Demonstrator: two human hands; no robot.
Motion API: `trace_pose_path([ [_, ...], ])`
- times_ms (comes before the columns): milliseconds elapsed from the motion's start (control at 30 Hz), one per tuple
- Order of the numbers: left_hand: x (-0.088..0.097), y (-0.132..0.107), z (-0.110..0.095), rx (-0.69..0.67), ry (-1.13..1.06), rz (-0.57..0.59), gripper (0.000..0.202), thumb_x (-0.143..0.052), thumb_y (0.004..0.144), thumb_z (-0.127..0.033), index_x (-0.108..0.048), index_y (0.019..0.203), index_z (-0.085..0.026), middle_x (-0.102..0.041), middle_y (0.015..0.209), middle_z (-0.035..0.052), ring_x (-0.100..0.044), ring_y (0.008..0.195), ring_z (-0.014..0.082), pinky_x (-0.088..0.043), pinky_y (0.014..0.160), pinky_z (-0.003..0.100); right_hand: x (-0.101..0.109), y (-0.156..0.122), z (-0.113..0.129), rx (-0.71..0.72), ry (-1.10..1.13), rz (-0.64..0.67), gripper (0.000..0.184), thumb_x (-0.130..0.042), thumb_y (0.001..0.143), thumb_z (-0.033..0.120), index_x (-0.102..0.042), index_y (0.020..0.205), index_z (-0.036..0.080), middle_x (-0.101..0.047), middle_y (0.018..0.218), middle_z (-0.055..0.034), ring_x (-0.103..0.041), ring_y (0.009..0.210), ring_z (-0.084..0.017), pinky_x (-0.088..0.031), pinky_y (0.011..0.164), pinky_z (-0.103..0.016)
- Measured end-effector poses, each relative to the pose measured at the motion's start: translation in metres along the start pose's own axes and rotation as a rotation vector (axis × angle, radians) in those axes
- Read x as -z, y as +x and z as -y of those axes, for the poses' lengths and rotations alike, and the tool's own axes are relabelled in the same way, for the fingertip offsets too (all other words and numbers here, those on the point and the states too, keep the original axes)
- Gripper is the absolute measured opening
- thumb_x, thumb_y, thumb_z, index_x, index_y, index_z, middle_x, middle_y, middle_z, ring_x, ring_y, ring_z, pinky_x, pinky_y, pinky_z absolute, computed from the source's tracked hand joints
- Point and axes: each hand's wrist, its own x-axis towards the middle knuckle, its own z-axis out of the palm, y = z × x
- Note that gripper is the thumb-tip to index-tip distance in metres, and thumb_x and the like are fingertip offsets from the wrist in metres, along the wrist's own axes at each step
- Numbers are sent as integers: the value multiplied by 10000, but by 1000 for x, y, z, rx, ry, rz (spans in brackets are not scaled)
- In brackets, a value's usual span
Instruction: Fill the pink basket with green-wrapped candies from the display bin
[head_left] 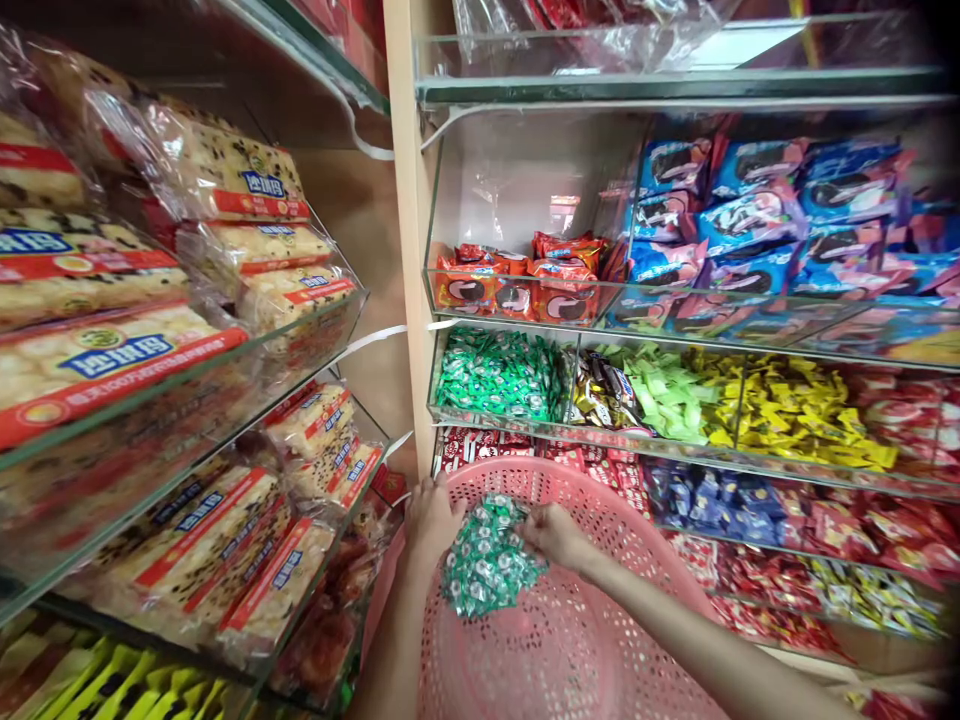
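Note:
A pink plastic basket point(607, 500) with many small holes is tilted in front of me, its far rim against the lower shelves. My left hand point(433, 515) is closed over the basket's rim at the left. Inside lies a heap of small green-wrapped candies point(487, 560) in shiny wrappers, toward the far left. My right hand point(555, 535) reaches in from the right, its fingers curled closed on the right edge of the heap. The fingertips are partly hidden among the wrappers.
Green candies point(499, 375) fill a shelf bin above the basket, beside yellow-wrapped candies point(802, 405). Higher up are orange packets point(559, 290) and blue packets point(754, 215) behind a glass edge point(675, 310). Packaged puffed-rice bars point(112, 350) crowd glass shelves close on the left.

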Motion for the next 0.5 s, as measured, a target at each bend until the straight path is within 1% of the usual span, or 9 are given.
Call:
trace_pose_path([
  [100, 0, 1, 0, -5, -7, -6, 479, -434, 849, -386, -483, 1266, -154, -588, 1193, 132, -534, 1066, 247, -391, 868, 331, -2, -1, -7, -59, 44, 9, 320, -557, 768, 301, -481, 482, 179, -583, 450, 9, -483, 363, -87, -367, 415, -189],
  [333, -4, 1, 1, -12, -9, -13, 507, -417, 851, -395, -469, 1286, -140, -586, 1194, 138, -533, 1067, 262, -391, 874, 345, -11, 3, -20, -41, 50, 21, 325, -525, 783, 319, -469, 493, 185, -571, 413, 30, -425, 326, -68, -317, 376, -174],
  [500, -6, 1, 1, -17, -11, -14, 517, -434, 842, -399, -470, 1284, -134, -587, 1186, 139, -536, 1065, 265, -396, 873, 344, -15, 7, -28, -35, 82, 29, 332, -531, 775, 313, -445, 480, 188, -562, 411, 35, -409, 324, -67, -308, 375, -183],
])
